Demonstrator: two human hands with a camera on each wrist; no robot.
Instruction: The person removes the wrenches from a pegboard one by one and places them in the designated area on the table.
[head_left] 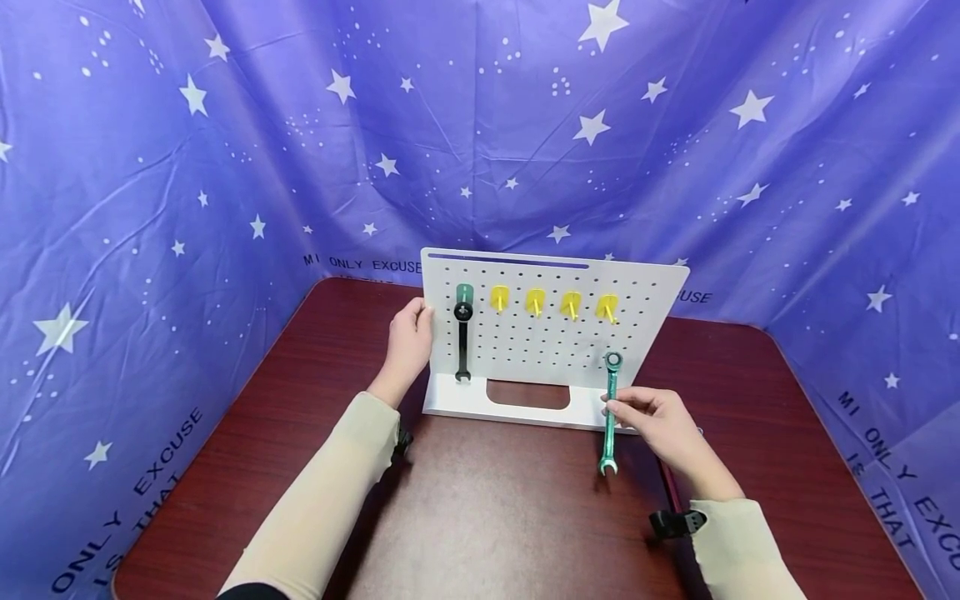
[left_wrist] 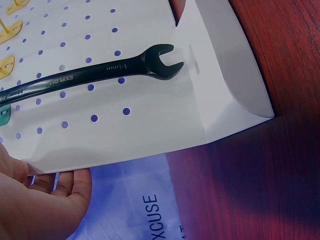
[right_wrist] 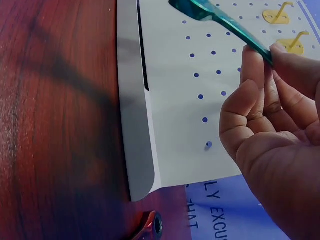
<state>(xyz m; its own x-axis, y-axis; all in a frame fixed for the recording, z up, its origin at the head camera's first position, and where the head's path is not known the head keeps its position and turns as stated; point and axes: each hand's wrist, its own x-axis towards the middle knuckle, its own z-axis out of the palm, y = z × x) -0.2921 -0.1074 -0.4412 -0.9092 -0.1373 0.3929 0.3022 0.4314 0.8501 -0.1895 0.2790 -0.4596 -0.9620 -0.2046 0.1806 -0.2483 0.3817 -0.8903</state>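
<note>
A white pegboard (head_left: 645,287) stands on the table. At its left edge my left hand (head_left: 411,343) grips it, thumb in front and fingers behind in the left wrist view. A black combination wrench (head_left: 462,350) hangs from the green hook (head_left: 465,293) near that edge. Between thumb and fingertips, my right hand (head_left: 667,427) pinches a green ratcheting wrench (head_left: 610,433) by its shaft, ring end up and open end down. This wrench is held in front of the board's lower right, below the rightmost yellow hook (head_left: 607,307).
More yellow hooks (head_left: 535,302) run in a row across the board. A red wrench (right_wrist: 150,227) lies on the table (head_left: 480,508) to the right of the board, partly hidden by my right arm in the head view. A purple star-patterned curtain (head_left: 480,125) surrounds the table.
</note>
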